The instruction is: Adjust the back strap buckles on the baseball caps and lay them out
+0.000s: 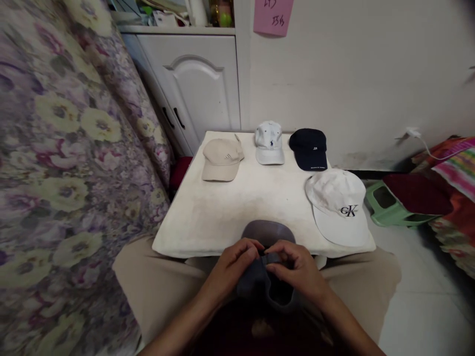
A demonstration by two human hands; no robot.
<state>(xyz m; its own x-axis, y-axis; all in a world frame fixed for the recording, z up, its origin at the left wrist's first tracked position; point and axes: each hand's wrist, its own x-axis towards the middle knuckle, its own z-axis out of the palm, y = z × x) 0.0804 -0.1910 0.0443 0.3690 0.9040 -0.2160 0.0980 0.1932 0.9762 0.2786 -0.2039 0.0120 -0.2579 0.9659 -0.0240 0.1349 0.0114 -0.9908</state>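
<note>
A dark blue-grey cap (251,282) is over my lap at the table's near edge, its brim (267,230) pointing away from me over the tabletop. My left hand (235,264) pinches the strap area at the back of this cap. Close beside it, my right hand (297,269) grips the other side of the same strap area with thumb and fingers. What the fingertips do at the strap is partly hidden. Nearest to my right hand on the table is a white cap (330,198) with dark "CK"-like letters.
On the cream-covered table (185,227) also sit a beige cap (221,158), a pale blue cap (269,141) and a navy cap (308,146). A floral curtain (74,173) hangs at left, a white cabinet (200,89) stands behind, and a green stool (397,207) is at right.
</note>
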